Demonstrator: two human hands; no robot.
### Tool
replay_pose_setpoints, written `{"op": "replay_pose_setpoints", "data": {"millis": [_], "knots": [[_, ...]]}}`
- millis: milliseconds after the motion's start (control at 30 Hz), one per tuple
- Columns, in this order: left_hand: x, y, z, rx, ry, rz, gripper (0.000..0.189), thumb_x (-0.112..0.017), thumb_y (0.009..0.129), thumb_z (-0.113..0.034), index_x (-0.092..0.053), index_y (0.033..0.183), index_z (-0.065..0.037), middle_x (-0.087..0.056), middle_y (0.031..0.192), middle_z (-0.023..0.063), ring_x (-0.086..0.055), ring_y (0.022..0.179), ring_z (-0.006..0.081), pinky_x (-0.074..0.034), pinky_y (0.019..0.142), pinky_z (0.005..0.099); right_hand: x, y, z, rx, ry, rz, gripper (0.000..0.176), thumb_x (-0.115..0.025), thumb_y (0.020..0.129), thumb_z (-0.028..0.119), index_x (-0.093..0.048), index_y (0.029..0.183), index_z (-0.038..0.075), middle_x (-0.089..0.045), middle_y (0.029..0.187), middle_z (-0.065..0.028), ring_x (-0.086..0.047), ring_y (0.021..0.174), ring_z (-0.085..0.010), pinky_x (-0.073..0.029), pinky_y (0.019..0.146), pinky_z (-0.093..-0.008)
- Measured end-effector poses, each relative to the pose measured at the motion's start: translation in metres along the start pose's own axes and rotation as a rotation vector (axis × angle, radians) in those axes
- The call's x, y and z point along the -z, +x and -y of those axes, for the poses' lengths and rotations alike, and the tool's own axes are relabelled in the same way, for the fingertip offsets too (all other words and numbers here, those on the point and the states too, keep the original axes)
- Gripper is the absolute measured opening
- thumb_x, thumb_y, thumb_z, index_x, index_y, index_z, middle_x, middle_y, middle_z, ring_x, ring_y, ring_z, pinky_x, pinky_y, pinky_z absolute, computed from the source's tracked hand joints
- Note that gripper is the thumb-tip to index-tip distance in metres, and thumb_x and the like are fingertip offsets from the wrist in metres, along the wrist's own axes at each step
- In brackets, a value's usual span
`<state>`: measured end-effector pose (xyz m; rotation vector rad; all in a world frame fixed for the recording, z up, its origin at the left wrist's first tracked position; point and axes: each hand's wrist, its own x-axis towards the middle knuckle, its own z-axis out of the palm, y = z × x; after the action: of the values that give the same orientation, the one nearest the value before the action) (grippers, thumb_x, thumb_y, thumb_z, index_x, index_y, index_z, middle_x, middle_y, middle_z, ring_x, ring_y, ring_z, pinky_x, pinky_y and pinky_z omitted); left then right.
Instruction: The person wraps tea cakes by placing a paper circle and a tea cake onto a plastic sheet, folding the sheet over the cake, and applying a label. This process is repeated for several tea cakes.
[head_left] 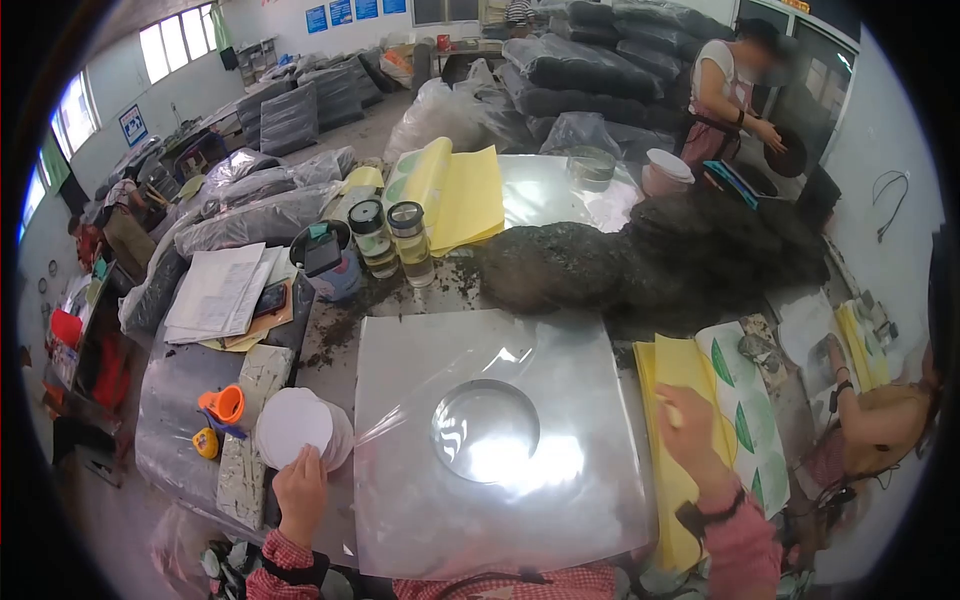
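My left hand [301,495] pinches the lower edge of a white paper disc [292,425] on a stack of discs at the left. Over the yellow sheets [672,510] on the right is my right hand [690,430], its fingers curled and blurred; whether they hold anything does not show. Between my hands lies a shiny metal sheet [400,400] with a clear round ring [487,430] on it. A dark, loose heap [560,268] sits behind the sheet.
Two lidded glass jars [411,245] and a bucket [335,275] stand behind left. Papers [215,290] and an orange cup [228,403] are at the left. One person [715,90] stands back right; another person's arm [870,430] is at the right edge.
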<state>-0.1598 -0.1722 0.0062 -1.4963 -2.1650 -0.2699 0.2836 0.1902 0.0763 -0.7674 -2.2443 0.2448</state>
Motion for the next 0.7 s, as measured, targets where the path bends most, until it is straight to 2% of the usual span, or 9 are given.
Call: {"op": "replay_pose_setpoints", "data": {"millis": [67, 133, 200, 267, 333, 467, 567, 633, 700], "knots": [[0.007, 0.005, -0.002, 0.032, -0.063, 0.082, 0.031, -0.071, 0.086, -0.011, -0.066, 0.115, -0.002, -0.073, 0.092, 0.0147, -0.071, 0.076, 0.0307, -0.055, 0.063, 0.0397, -0.056, 0.062, 0.004, 0.199, -0.057, 0.092, 0.036, -0.071, 0.082, 0.007, -0.067, 0.117, 0.004, -0.069, 0.113, -0.0151, -0.067, 0.103, -0.0314, -0.056, 0.083, -0.04], [0.023, 0.017, -0.009, 0.064, -0.111, 0.172, 0.031, -0.072, 0.085, -0.01, -0.066, 0.116, -0.005, -0.072, 0.085, 0.0117, -0.07, 0.069, 0.0292, -0.054, 0.06, 0.0394, -0.129, 0.113, -0.03, 0.213, -0.139, 0.043, 0.048, -0.067, 0.086, 0.014, -0.058, 0.132, 0.001, -0.062, 0.129, -0.0189, -0.055, 0.125, -0.0353, -0.046, 0.105, -0.0446], [0.044, 0.04, -0.035, 0.338, -0.254, 0.121, 0.033, -0.074, 0.081, -0.008, -0.069, 0.114, -0.01, -0.07, 0.08, 0.0091, -0.068, 0.066, 0.0283, -0.053, 0.058, 0.0405, -0.175, 0.133, -0.066, 0.178, -0.23, 0.005, 0.047, -0.064, 0.089, 0.013, -0.057, 0.135, 0.003, -0.06, 0.133, -0.0187, -0.053, 0.129, -0.0364, -0.041, 0.11, -0.048], [0.062, 0.062, -0.077, 0.067, -0.273, -0.136, 0.029, -0.072, 0.083, -0.01, -0.071, 0.112, -0.009, -0.072, 0.085, 0.0086, -0.07, 0.068, 0.0287, -0.055, 0.06, 0.0388, -0.191, 0.147, -0.096, 0.121, -0.233, 0.203, 0.041, -0.06, 0.094, 0.013, -0.059, 0.135, 0.007, -0.058, 0.138, -0.0176, -0.051, 0.132, -0.0364, -0.039, 0.112, -0.0496], [0.041, 0.076, -0.124, -0.177, -0.497, -0.286, 0.024, -0.068, 0.088, -0.011, -0.072, 0.111, -0.008, -0.074, 0.099, 0.0093, -0.073, 0.082, 0.0289, -0.058, 0.072, 0.0382, -0.192, 0.154, -0.103, 0.056, -0.129, 0.159, 0.034, -0.058, 0.096, 0.013, -0.063, 0.13, 0.009, -0.062, 0.134, -0.0168, -0.053, 0.13, -0.0371, -0.04, 0.111, -0.0504], [-0.037, 0.061, -0.19, -0.232, -0.656, 0.042, 0.026, -0.071, 0.083, -0.003, -0.074, 0.108, -0.007, -0.074, 0.109, 0.0102, -0.072, 0.1, 0.0272, -0.058, 0.079, 0.0374, -0.142, 0.161, -0.051, 0.136, 0.088, -0.157, 0.032, -0.057, 0.094, 0.005, -0.067, 0.124, 0.005, -0.068, 0.121, -0.0173, -0.06, 0.119, -0.0394, -0.043, 0.109, -0.0509], [-0.031, 0.055, -0.187, -0.172, -0.817, 0.115, 0.025, -0.072, 0.084, -0.006, -0.074, 0.109, -0.007, -0.073, 0.108, 0.01, -0.072, 0.1, 0.0276, -0.057, 0.078, 0.0381, -0.096, 0.11, 0.034, 0.435, 0.071, -0.032, 0.039, -0.062, 0.082, 0.0, -0.067, 0.121, 0.001, -0.066, 0.123, -0.0159, -0.062, 0.118, -0.0356, -0.046, 0.107, -0.0491], [-0.015, 0.036, -0.17, -0.124, -0.945, 0.099, 0.026, -0.073, 0.084, -0.007, -0.073, 0.11, -0.007, -0.073, 0.105, 0.0096, -0.072, 0.096, 0.0276, -0.057, 0.076, 0.0378, -0.1, 0.033, 0.077, 0.535, 0.197, 0.157, 0.04, -0.065, 0.082, 0.006, -0.066, 0.121, -0.001, -0.065, 0.126, -0.0157, -0.06, 0.124, -0.0326, -0.047, 0.107, -0.0487], [-0.007, 0.02, -0.157, 0.027, -0.899, 0.275, 0.027, -0.068, 0.089, -0.012, -0.072, 0.116, -0.009, -0.07, 0.105, 0.0151, -0.068, 0.097, 0.0337, -0.056, 0.08, 0.0403, -0.134, -0.05, 0.082, 0.597, 0.194, 0.395, 0.038, -0.063, 0.086, 0.005, -0.065, 0.123, -0.002, -0.065, 0.127, -0.0168, -0.06, 0.124, -0.032, -0.047, 0.108, -0.0461]]}}
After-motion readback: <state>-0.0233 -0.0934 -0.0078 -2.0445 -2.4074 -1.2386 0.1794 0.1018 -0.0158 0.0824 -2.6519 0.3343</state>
